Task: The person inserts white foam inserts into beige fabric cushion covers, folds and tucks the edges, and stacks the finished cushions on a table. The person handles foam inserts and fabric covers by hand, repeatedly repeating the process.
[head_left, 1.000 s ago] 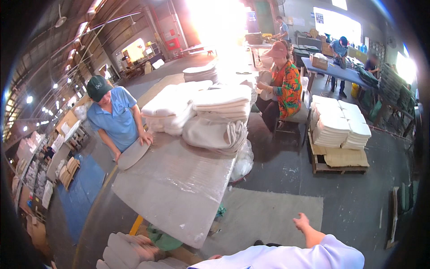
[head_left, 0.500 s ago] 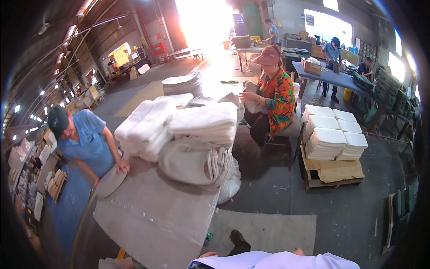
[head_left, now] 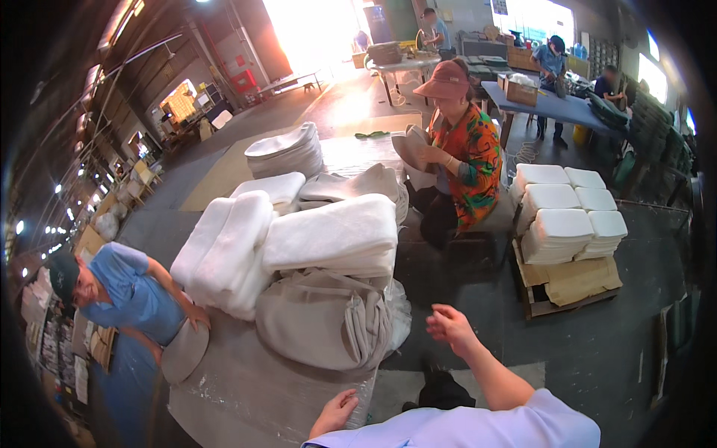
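My left hand (head_left: 337, 412) is at the near right corner of the table, low, its fingers loosely bent and holding nothing. Farther forward and right, above the floor, my right hand (head_left: 450, 328) hangs free with slightly curled, parted fingers. Nearest to both is a folded pile of grey-beige felt-like cloth (head_left: 302, 321) at the table's right edge. Behind it lie thick folded white pads (head_left: 328, 237), and to their left another white folded stack (head_left: 224, 250). A stack of curved grey-white pieces (head_left: 284, 153) stands at the far end of the table.
The table (head_left: 239, 407) reaches away ahead of me. A co-worker in a blue shirt (head_left: 131, 287) holds a grey oval piece (head_left: 185, 355) at its left edge. Another, in a patterned orange shirt (head_left: 474, 160), sits handling a grey piece. White pad stacks (head_left: 556, 231) stand on a pallet at right.
Both my forearms have come up into view, the right one reaching forward. My view has shifted closer to the table. The seated co-worker has raised the grey piece.
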`<action>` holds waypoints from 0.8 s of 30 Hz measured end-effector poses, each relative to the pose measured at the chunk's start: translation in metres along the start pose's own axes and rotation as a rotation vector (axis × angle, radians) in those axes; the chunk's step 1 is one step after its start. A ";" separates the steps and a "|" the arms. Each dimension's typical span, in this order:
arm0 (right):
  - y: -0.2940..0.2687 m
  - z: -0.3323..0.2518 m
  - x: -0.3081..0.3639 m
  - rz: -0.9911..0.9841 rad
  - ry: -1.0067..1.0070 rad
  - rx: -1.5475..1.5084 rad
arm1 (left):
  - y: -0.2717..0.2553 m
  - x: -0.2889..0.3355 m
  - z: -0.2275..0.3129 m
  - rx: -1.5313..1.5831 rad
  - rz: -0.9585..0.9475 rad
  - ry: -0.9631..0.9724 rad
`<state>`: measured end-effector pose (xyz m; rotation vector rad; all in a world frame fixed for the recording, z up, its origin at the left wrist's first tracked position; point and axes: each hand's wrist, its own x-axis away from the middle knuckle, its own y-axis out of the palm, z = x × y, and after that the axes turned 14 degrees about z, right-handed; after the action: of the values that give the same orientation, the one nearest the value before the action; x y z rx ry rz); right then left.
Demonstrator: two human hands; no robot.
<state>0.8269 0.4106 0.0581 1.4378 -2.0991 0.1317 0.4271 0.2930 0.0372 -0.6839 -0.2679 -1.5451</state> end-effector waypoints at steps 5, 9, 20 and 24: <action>0.091 -0.073 -0.081 -0.018 0.033 -0.175 | 0.014 -0.029 0.045 0.085 0.088 -0.065; 0.132 -0.107 -0.127 0.001 0.149 -0.294 | 0.027 -0.046 0.070 0.214 0.162 -0.146; 0.167 -0.167 -0.124 -0.175 0.349 -0.457 | 0.061 -0.078 0.087 0.257 0.428 -0.309; 0.180 -0.191 -0.122 -0.434 0.280 -0.486 | 0.039 -0.085 0.116 0.027 0.401 -0.268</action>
<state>0.7765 0.6609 0.1958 1.4307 -1.4279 -0.3098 0.4905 0.4233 0.0710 -0.8664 -0.3289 -1.0661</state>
